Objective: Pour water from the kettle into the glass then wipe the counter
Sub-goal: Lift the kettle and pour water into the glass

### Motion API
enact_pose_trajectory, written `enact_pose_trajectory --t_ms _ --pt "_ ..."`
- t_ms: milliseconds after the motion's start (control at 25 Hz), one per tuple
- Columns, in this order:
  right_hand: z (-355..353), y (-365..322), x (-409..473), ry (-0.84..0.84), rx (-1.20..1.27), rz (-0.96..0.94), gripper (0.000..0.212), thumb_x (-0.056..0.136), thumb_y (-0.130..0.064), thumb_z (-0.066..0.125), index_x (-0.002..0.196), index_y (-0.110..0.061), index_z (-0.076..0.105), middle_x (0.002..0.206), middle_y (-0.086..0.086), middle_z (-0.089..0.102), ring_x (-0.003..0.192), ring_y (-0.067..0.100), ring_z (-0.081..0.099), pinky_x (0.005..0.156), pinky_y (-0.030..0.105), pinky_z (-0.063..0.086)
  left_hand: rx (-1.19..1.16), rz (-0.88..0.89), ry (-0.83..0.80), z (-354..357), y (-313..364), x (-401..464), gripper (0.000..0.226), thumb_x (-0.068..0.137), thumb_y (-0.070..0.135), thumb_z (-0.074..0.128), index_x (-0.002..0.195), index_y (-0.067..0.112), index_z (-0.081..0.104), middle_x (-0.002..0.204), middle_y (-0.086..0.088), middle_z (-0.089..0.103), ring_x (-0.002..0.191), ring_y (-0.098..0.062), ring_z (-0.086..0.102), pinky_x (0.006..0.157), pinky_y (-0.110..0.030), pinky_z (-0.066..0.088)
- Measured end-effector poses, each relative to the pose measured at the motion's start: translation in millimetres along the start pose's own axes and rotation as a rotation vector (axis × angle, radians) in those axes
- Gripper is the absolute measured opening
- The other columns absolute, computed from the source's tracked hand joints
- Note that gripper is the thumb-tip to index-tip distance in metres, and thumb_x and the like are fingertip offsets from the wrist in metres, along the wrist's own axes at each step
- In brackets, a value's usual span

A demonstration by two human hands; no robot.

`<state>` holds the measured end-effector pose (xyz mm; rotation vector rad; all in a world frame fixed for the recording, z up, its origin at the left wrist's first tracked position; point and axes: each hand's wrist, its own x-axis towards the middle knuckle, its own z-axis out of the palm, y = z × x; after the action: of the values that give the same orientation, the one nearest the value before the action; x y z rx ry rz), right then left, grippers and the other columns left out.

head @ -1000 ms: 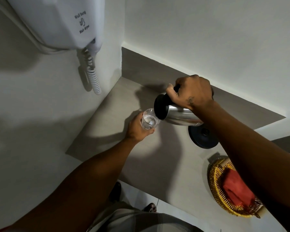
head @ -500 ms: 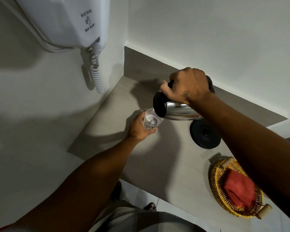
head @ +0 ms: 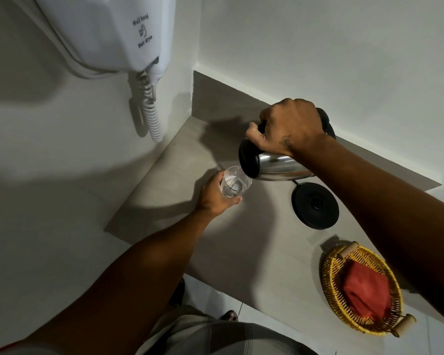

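Observation:
My right hand [head: 290, 126] grips the black handle of a steel kettle [head: 274, 165], which is tipped steeply to the left with its black-lidded top over a clear glass [head: 235, 185]. My left hand [head: 213, 196] holds that glass from the left, just above the grey counter [head: 180, 162]. A little water shows in the glass. A folded red cloth [head: 367, 290] lies in a yellow wicker basket [head: 330, 275] on the counter at the right.
The kettle's round black base [head: 315, 206] sits on the counter right of the glass. A white wall-hung hair dryer [head: 108, 34] with a coiled cord [head: 151, 114] hangs on the left wall. The counter's front edge runs diagonally above my legs.
The kettle has tipped further over the glass and sits slightly higher. The view has shifted so that more of the basket shows. Both hands keep their grips.

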<state>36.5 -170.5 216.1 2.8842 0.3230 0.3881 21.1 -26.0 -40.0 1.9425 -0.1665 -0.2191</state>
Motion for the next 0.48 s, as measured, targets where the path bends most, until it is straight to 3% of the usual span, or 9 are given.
enact_pose_trajectory --t_ms 480 --pt "-5.3 3.9 -0.6 0.0 -0.005 0.006 0.05 0.086 -0.051 0.041 0.057 -0.012 0.054 0.048 0.004 0.042 0.047 0.027 0.048 0.056 0.027 0.037 0.001 -0.017 -0.008 0.3 1.2 0.0 0.082 0.046 0.041 0.092 0.121 0.029 0.06 0.112 0.004 0.072 0.101 -0.014 0.068 0.088 -0.039 0.058"
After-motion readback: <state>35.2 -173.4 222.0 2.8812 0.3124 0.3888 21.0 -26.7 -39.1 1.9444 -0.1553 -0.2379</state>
